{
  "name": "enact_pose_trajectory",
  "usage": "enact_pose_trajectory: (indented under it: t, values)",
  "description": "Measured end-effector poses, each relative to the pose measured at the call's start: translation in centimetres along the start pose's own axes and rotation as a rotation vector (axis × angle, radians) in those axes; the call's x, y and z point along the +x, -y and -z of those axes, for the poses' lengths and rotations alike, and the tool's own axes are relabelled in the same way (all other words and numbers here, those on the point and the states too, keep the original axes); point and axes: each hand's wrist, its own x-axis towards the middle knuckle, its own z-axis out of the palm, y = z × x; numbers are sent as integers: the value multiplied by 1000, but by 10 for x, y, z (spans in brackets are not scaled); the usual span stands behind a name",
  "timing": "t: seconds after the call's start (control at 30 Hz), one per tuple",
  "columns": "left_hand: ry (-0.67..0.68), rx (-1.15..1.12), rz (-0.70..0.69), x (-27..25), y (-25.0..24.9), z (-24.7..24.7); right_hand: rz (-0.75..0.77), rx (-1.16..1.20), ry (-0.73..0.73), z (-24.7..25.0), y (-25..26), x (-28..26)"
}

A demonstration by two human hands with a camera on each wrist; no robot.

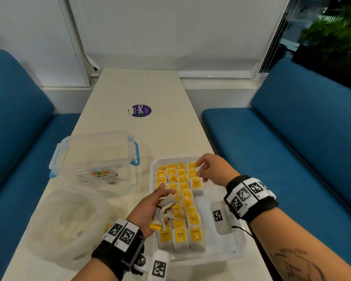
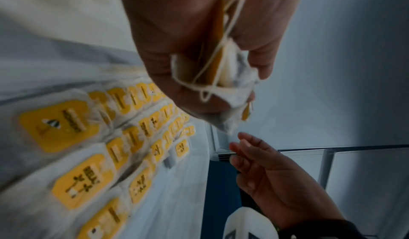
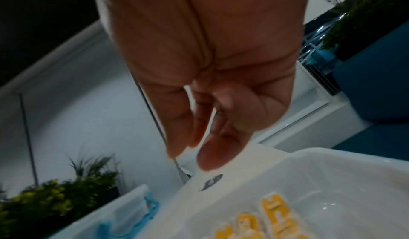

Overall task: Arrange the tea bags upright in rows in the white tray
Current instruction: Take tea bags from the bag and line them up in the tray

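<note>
The white tray (image 1: 221, 258) sits on the table in front of me and holds several rows of upright tea bags (image 1: 182, 191) with yellow tags; its right side is bare. Over the tray's left part, my left hand (image 1: 150, 209) grips a loose bunch of tea bags (image 1: 167, 202). The left wrist view shows that bunch (image 2: 230, 85) with its strings curled in the fingers, above the rows (image 2: 73, 181). My right hand (image 1: 207, 169) hovers over the tray's far right corner, fingers relaxed and holding nothing, as the right wrist view (image 3: 199, 137) confirms.
A clear lidded box with blue clips (image 1: 93, 157) stands left of the tray. A crumpled clear plastic bag (image 1: 67, 220) lies at the near left. A purple sticker (image 1: 141, 110) marks the table's middle. Blue benches (image 1: 292, 149) flank the table on both sides.
</note>
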Motion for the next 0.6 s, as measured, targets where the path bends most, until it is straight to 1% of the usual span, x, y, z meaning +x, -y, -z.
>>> enact_pose_trajectory:
  t: [0.1, 0.13, 0.17, 0.23, 0.37, 0.47, 0.6]
  values:
    - [32, 0, -14, -4, 1, -9, 132, -36, 284, -10, 16, -26]
    - [36, 24, -27, -5, 3, -11, 164, -54, 345, -17, 18, -32]
    - [38, 50, -41, -6, 5, -11, 190, -72, 367, -24, 19, -37]
    - [44, 79, -59, -7, 9, -12, 213, -84, 337, -35, 18, -44]
    - [31, 85, -62, -13, 15, -14, 212, 7, 291, -41, 12, -54]
    - [38, 94, -59, -18, 19, -15, 182, 49, 261, -45, 7, -60]
    - [55, 140, -70, -24, 23, -18, 170, 8, 201, -54, 1, -65]
